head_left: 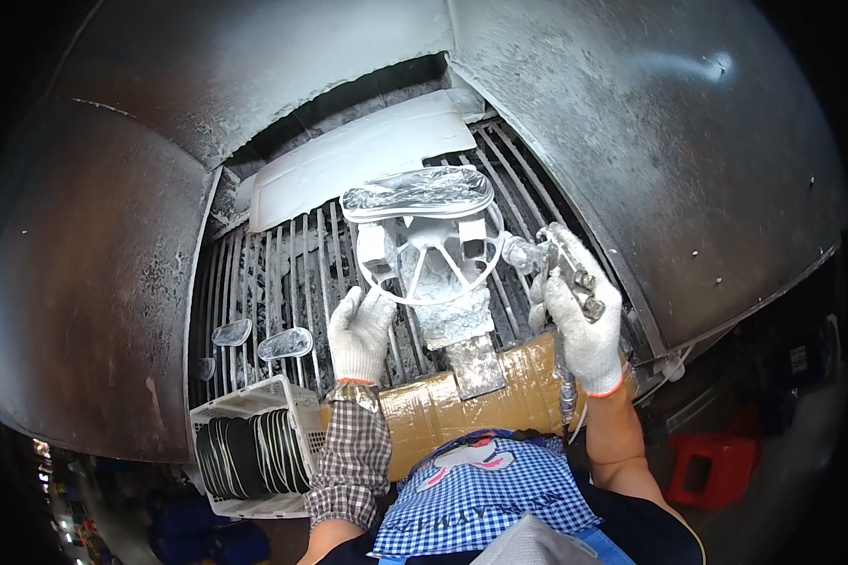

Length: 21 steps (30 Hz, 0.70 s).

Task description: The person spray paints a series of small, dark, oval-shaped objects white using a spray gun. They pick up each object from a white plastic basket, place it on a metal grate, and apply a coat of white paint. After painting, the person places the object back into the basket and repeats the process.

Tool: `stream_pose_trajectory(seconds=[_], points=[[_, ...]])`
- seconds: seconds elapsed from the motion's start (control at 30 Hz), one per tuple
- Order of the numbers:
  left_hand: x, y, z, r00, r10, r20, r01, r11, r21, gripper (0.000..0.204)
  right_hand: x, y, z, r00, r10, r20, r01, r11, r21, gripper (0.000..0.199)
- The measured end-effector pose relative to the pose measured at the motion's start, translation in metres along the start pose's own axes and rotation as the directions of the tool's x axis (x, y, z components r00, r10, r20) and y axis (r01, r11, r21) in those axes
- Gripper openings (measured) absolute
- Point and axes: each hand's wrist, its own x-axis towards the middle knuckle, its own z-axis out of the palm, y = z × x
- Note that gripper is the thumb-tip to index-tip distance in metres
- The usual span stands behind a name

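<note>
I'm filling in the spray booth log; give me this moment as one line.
left hand: touching wheel-shaped stand | right hand: grip on spray gun, aimed at stand | on stand: oval part | basket: dark parts

Curved grey metal booth walls [650, 141] are enclosing a paint-crusted floor grille [273, 273]; a red stool [702, 468] is standing at lower right.

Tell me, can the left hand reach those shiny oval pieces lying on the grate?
Probably yes. The left hand touches the white wheel stand's rim, and the two shiny oval pieces lie on the grate just to its left. Nothing stands between them, so a short sideways move should do.
</note>
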Motion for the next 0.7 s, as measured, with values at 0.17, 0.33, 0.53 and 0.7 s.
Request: stream_pose_trajectory(seconds=[0.17, 0.33, 0.53, 0.7], points=[[0.017, 0.010, -0.013, 0.998, 0.047, 0.033, -0.046, 0.999, -0.017, 0.034, 0.004, -0.004, -0.005, 0.997, 0.006, -0.072, -0.003, 0.999, 0.034, 0.054], [0.020, 0.009, 0.002, 0.992, 0.108, -0.064, -0.106, 0.994, 0.028, 0.029, -0.004, -0.008, -0.011, 0.989, 0.039, -0.142, -0.019, 0.990, 0.143, 0.053], [-0.005, -0.036, 0.008, 0.998, -0.059, -0.031, 0.060, 0.997, 0.047, 0.013, -0.012, -0.009, -0.011, 1.000, 0.005, -0.029, -0.002, 0.993, 0.117, 0.055], [-0.027, -0.066, 0.011, 0.973, -0.222, 0.067, 0.221, 0.975, 0.018, 0.033, -0.016, -0.011, -0.009, 1.000, -0.001, -0.014, 0.003, 0.989, 0.148, 0.054]])
